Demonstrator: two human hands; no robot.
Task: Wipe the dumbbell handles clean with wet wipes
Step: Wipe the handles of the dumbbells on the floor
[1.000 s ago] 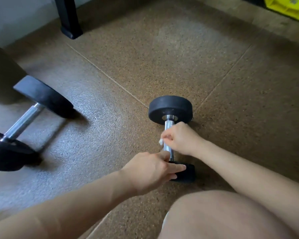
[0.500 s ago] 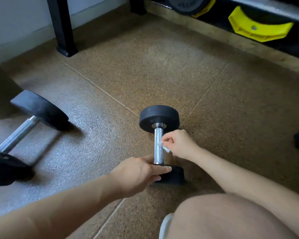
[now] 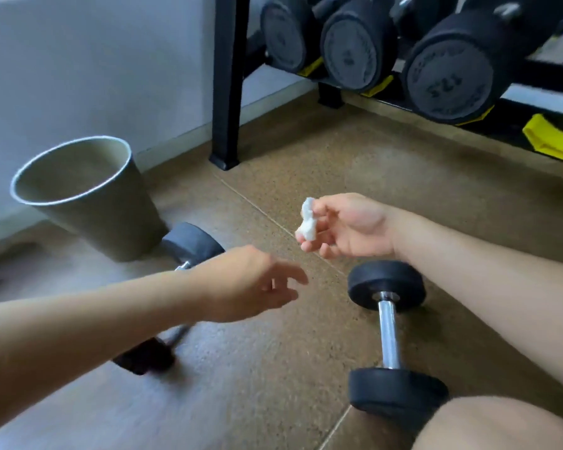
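Dumbbell [image 3: 388, 336]: shiny metal handle, matt black rubbery heads; floor [image 3: 306, 164] speckled, rough.

Upside-down number, seemingly 12.5, on end face of racked dumbbell [image 3: 449, 73]; remaining embossed lettering too blurred to read.

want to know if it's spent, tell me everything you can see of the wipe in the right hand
The wipe is a small white wad, crumpled and lumpy, looking like soft tissue. The right hand pinches it between thumb and fingertips, holding it in the air above the floor, off the nearby dumbbell. Nothing else touches it; no dirt shows.
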